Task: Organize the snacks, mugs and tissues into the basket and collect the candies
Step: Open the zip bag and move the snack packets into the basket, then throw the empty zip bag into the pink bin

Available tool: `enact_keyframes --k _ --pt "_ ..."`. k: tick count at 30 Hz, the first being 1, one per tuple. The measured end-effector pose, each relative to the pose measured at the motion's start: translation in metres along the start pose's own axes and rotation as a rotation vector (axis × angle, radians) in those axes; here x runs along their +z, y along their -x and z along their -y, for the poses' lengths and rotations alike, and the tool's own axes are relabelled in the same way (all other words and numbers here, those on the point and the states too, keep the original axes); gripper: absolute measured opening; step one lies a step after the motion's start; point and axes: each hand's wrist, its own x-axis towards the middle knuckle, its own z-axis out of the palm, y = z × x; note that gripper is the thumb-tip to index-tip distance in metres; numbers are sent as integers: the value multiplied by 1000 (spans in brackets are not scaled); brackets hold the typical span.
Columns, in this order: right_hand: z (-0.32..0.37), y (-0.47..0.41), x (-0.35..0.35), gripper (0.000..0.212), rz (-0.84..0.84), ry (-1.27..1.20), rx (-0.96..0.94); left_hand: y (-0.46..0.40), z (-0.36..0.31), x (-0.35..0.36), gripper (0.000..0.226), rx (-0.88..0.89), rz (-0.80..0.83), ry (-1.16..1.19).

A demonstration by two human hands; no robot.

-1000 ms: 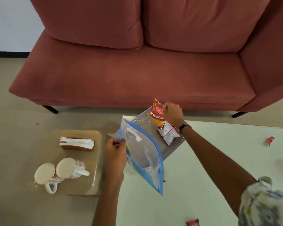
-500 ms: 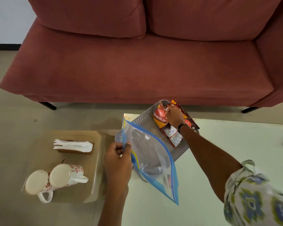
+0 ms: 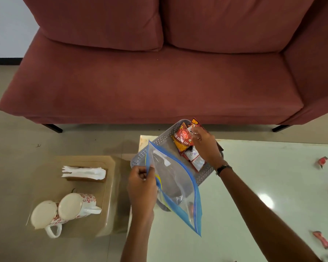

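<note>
Snack packets (image 3: 186,146) are now lying down inside the grey basket (image 3: 160,142); a second ago I was holding the red packet up above the basket's rim, so the snack drop is basically landing. My right hand (image 3: 204,146) is resting on the packets with fingers curled at the top edge of one; I am judging it as pinching, not yet letting go. A further dark packet is poking over the basket's far rim. My left hand (image 3: 140,188) is pinching the blue-edged zip bag (image 3: 176,188) by its mouth, holding it up just in front of the basket, as it was before. Something small and red is sitting in the bag's lower corner, probably a candy, hard to tell. Outward: candies (image 3: 321,162) are lying loose on the pale surface (image 3: 254,186) at the right, well apart from the bag. Mugs (image 3: 64,210) and tissues (image 3: 83,172) are sitting on the low tan stool (image 3: 110,195) at left, not yet in the basket. The sofa (image 3: 159,82) is behind.
</note>
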Motion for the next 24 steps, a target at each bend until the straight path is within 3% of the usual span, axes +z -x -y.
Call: enact_keyframes --k 3,7,10,11,17,21,24 --pt "42 60 -47 23 -4 -137 -59 17 -17 5 22 2 21 4" --pt "101 156 -112 30 164 -397 -33 43 -41 15 15 3 81 14" --pt "109 206 -128 77 226 -19 4 70 -59 27 10 -7 147 51" --pt "105 216 -127 85 193 89 10 80 -63 32 8 -7 171 60" --pt "64 238 -135 33 -286 93 40 135 -67 59 14 34 318 100" --pt "31 253 -159 21 -417 73 39 171 -69 81 22 36 476 162" --pt "5 268 -200 19 -490 -129 25 194 -62 97 35 164 465 176"
